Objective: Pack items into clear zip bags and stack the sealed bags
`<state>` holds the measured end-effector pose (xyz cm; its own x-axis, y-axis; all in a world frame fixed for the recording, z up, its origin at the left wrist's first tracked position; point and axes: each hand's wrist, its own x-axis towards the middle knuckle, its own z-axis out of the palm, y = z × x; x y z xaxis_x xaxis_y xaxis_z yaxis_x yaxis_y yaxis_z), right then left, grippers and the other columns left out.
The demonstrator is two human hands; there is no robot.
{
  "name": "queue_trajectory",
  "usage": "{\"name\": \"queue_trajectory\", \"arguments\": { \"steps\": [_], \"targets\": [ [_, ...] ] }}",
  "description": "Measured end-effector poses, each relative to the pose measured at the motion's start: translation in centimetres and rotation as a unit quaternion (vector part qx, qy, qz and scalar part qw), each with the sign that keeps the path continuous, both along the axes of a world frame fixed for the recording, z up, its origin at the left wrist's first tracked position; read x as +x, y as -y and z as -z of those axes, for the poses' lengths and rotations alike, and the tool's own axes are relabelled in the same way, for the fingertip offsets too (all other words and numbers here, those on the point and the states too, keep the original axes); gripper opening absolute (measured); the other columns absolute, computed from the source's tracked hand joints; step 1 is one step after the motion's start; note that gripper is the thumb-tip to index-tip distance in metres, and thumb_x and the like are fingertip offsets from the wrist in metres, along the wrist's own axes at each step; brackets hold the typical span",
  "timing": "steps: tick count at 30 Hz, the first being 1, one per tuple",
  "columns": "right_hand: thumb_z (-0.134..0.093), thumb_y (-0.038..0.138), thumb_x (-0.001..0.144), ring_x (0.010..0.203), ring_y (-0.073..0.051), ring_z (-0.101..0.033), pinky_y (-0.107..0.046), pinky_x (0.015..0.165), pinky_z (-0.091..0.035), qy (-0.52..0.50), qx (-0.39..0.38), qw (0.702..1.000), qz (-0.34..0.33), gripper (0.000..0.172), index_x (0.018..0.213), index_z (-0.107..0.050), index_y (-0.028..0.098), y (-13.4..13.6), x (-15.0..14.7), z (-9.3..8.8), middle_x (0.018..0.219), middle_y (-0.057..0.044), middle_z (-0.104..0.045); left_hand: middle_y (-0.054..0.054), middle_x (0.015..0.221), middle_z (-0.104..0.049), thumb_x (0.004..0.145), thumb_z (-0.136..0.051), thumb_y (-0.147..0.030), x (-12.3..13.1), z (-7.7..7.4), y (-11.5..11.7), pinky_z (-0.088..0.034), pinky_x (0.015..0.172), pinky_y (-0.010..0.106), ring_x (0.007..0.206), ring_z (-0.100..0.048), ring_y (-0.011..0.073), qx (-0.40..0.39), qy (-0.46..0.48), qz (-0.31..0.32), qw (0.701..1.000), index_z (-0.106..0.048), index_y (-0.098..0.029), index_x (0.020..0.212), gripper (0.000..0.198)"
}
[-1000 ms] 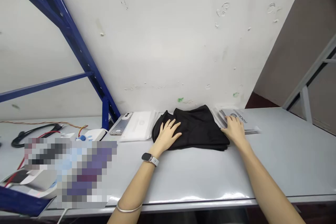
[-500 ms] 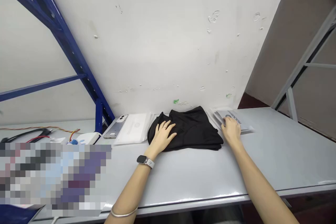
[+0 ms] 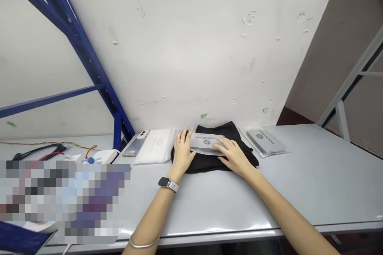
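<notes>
A folded black garment (image 3: 223,160) lies on the grey table (image 3: 209,199) near the wall. A flat grey packaging bag with a printed logo (image 3: 206,142) rests on top of it. My left hand (image 3: 182,152) lies on the garment's left side, its fingers at the bag's left end. Stretched fingers of my right hand (image 3: 233,156) press flat on the bag's right part. Whether either hand grips the bag I cannot make out.
A stack of the same grey bags (image 3: 265,140) sits to the right of the garment. Left of it lie a white bag (image 3: 155,146), a phone (image 3: 136,143), a white device (image 3: 103,154) and cables (image 3: 38,150). A blue shelf frame (image 3: 89,63) rises at the left.
My right hand left the bag stack at the right and came over the garment with one bag, which now lies on top. My left hand shifted up to the bag's left end.
</notes>
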<state>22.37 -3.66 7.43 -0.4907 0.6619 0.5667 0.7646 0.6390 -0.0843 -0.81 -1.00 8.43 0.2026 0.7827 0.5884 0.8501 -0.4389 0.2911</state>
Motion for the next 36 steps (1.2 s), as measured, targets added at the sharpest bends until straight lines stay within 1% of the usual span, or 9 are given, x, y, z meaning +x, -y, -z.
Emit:
{"name": "queue_trajectory", "arguments": {
  "steps": [3,6,11,15,19,22,25,30,36],
  "targets": [
    [-0.051,0.011,0.08,0.114,-0.026,-0.051,-0.041,0.088,-0.044,0.015,-0.025,0.999,0.041,0.041,0.119,-0.052,0.024,0.1,0.6,0.3,0.126,-0.009,-0.054,0.005,0.145,-0.038,0.075,-0.056,-0.011,-0.5,-0.1,-0.2,-0.029,0.106,0.052,0.135,-0.029,0.0313,-0.029,-0.028,-0.01,0.999,-0.049,-0.029,0.129,0.057],
    [-0.049,0.014,0.084,0.086,-0.022,-0.059,-0.036,0.074,-0.046,-0.001,-0.045,0.996,0.074,0.018,0.096,-0.058,0.023,-0.1,1.8,0.4,0.099,-0.006,-0.062,0.003,0.136,-0.051,0.075,-0.054,-0.011,-0.9,0.1,-0.6,-0.03,0.103,0.055,0.13,-0.034,0.0326,-0.049,-0.056,-0.013,0.997,-0.066,-0.027,0.1,0.032],
    [-0.045,0.029,0.092,0.066,-0.019,-0.056,-0.03,0.061,-0.043,-0.068,-0.072,0.994,0.039,0.018,0.079,-0.055,0.024,0.2,1.6,0.3,0.076,-0.003,-0.06,0.003,0.133,-0.054,0.076,-0.047,-0.007,-1.0,0.1,-0.6,-0.028,0.102,0.055,0.128,-0.037,0.0311,-0.039,-0.035,-0.04,0.998,-0.066,-0.027,0.102,0.038],
    [-0.044,0.034,0.093,0.068,-0.019,-0.06,-0.03,0.063,-0.047,-0.17,-0.123,0.978,-0.013,0.018,0.086,-0.057,0.024,0.6,0.5,0.2,0.079,-0.002,-0.064,-0.002,0.136,-0.051,0.073,-0.041,-0.001,-0.1,-0.8,0.6,-0.018,0.107,0.052,0.13,-0.034,0.0264,-0.026,-0.052,0.044,0.997,-0.062,-0.031,0.11,0.052],
    [-0.041,0.031,0.094,0.078,-0.02,-0.064,-0.031,0.071,-0.049,-0.193,-0.131,0.97,-0.062,0.022,0.095,-0.06,0.023,1.0,-0.3,0.2,0.088,-0.005,-0.067,0.0,0.132,-0.054,0.083,-0.052,-0.019,1.7,-1.2,1.8,-0.015,0.109,0.05,0.128,-0.036,0.0269,-0.017,-0.081,0.147,0.986,-0.062,-0.031,0.11,0.031],
    [-0.037,0.027,0.096,0.073,-0.019,-0.064,-0.029,0.066,-0.048,-0.166,-0.111,0.977,-0.074,0.026,0.092,-0.062,0.02,1.3,-0.8,0.4,0.083,-0.005,-0.067,0.002,0.124,-0.06,0.087,-0.055,-0.033,2.7,-0.6,2.1,-0.018,0.106,0.049,0.124,-0.041,0.0266,0.005,-0.082,0.182,0.98,-0.066,-0.028,0.1,0.017],
    [-0.037,0.025,0.096,0.064,-0.016,-0.06,-0.027,0.059,-0.044,-0.131,-0.063,0.988,-0.06,0.027,0.083,-0.06,0.019,1.4,-1.3,0.7,0.074,-0.004,-0.065,0.003,0.113,-0.066,0.091,-0.052,-0.032,3.1,0.1,1.9,-0.023,0.102,0.047,0.117,-0.048,0.0239,0.045,-0.092,0.199,0.975,-0.066,-0.025,0.09,0.016],
    [-0.038,0.019,0.095,0.057,-0.012,-0.053,-0.024,0.054,-0.036,-0.07,0.047,0.996,-0.016,0.029,0.072,-0.056,0.018,0.9,-1.3,1.0,0.064,-0.002,-0.06,0.0,0.094,-0.071,0.092,-0.051,-0.021,2.7,-0.1,1.5,-0.025,0.097,0.048,0.112,-0.053,0.0228,0.114,-0.108,0.18,0.971,-0.064,-0.023,0.078,0.019],
    [-0.036,0.013,0.094,0.054,-0.011,-0.045,-0.026,0.051,-0.027,-0.018,0.12,0.991,0.055,0.032,0.069,-0.055,0.019,0.2,0.2,0.5,0.061,0.0,-0.052,0.0,0.093,-0.071,0.088,-0.054,-0.018,0.3,-1.3,0.5,-0.025,0.095,0.05,0.114,-0.05,0.0268,0.107,-0.115,0.097,0.983,-0.062,-0.022,0.073,0.017]
  ]
}}
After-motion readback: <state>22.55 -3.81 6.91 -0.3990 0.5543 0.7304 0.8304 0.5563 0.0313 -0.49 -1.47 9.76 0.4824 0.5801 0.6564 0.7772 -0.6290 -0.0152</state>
